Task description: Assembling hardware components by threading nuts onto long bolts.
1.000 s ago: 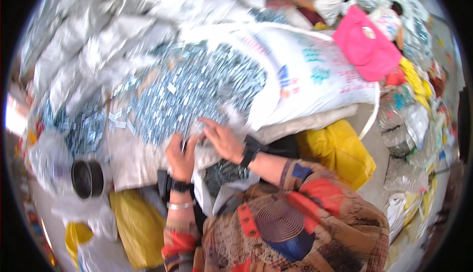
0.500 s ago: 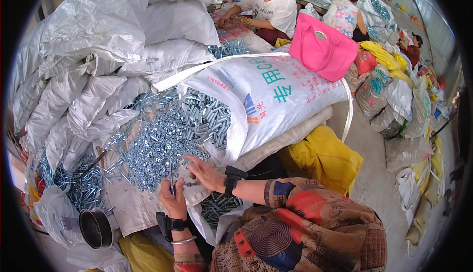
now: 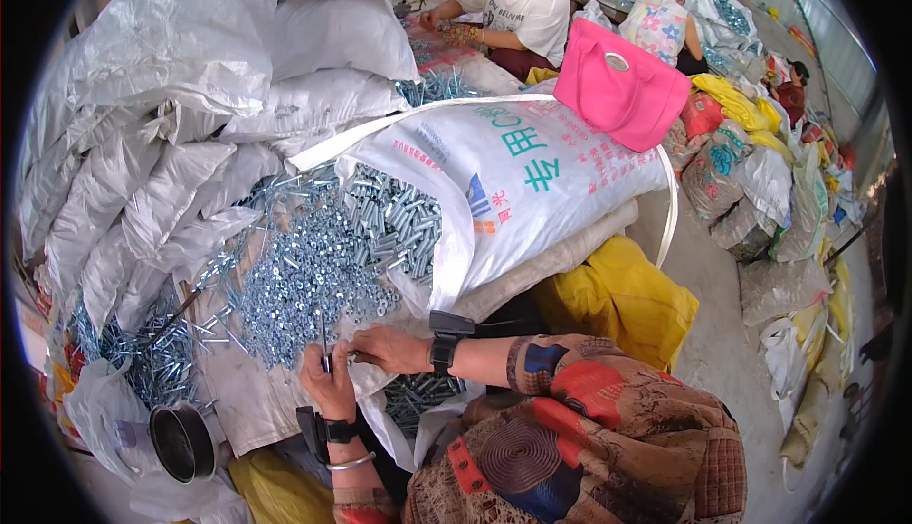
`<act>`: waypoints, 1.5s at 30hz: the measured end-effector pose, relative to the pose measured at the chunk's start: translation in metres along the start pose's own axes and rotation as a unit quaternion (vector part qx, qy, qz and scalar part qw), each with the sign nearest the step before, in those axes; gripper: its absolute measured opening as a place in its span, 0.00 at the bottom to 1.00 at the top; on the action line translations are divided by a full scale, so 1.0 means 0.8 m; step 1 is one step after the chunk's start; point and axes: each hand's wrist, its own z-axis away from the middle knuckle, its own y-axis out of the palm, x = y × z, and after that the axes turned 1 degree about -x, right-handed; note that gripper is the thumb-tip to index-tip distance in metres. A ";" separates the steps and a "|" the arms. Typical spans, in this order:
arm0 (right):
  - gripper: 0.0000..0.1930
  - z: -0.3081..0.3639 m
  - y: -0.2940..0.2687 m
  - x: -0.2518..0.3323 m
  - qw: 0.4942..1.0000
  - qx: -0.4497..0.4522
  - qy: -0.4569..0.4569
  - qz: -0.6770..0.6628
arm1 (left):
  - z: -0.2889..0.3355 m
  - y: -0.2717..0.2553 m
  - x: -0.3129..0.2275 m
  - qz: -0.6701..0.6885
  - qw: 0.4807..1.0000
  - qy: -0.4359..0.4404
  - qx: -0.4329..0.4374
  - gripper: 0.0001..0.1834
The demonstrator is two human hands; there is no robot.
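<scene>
My left hand (image 3: 330, 386) is closed round a slim metal bolt (image 3: 323, 330) that stands upright, its tip above the fingers. Close beside it, my right hand (image 3: 388, 347) has its fingers pinched together; a small dark bit shows at the fingertips, too little to name. Beyond both hands spreads a heap of small metal nuts and washers (image 3: 294, 286). Metal sleeves (image 3: 394, 225) spill from the mouth of a large white woven sack (image 3: 532, 182). Below my right wrist, more metal pieces (image 3: 418, 400) lie in an opened white bag.
Long bolts (image 3: 176, 362) lie piled at the left, beside a round dark tin (image 3: 182, 441). Stuffed white sacks (image 3: 190, 68) rise at the back left. A pink bag (image 3: 622, 87) rests on the large sack, with yellow cloth (image 3: 617, 301) below. Another person (image 3: 522, 11) sits at the back.
My right hand has moved down and left from the edge of the nut heap to beside my left hand. Its spread fingers have closed. The left hand keeps the bolt, shifted slightly left.
</scene>
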 end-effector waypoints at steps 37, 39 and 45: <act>0.06 -0.026 -0.156 -0.064 0.906 -0.061 -0.030 0.418 | 0.129 -0.005 -0.007 0.378 0.871 -0.294 0.112 0.14; 0.07 -0.026 -0.151 -0.072 0.885 0.022 0.067 0.459 | 0.134 -0.002 -0.004 0.308 0.904 -0.258 0.147 0.17; 0.06 -0.031 -0.137 -0.058 0.941 -0.039 0.044 0.333 | 0.139 -0.009 0.001 0.271 0.909 -0.284 0.141 0.19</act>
